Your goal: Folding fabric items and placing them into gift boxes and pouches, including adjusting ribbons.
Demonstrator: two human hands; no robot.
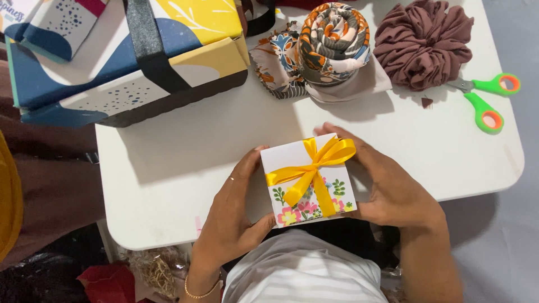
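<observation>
A small white cardboard gift box [307, 182] with a printed flower pattern along its near edge sits at the near edge of the white rounded surface [185, 168], tied crosswise with a yellow satin ribbon [314, 167] whose bow lies on the lid toward the box's far right corner. The left hand [233, 216] is curled against the box's left side, thumb pressed at the near left corner and fingers up along the left wall; a thin ring shows on one finger and a fine gold bracelet on the wrist. The right hand [387, 188] wraps the box's right side, fingers reaching round behind the far edge and thumb at the near right corner. Both hands are half closed and grip the box between them.

Beyond the box, a rolled patterned scarf in grey, orange and white [333, 42] stands on the surface, with a bunched maroon fabric piece [424, 42] to the right of it. Green-handled scissors [485, 98] lie far right of the box. A large blue, yellow and white gift box with a black ribbon [123, 53] sits far left of the small box
</observation>
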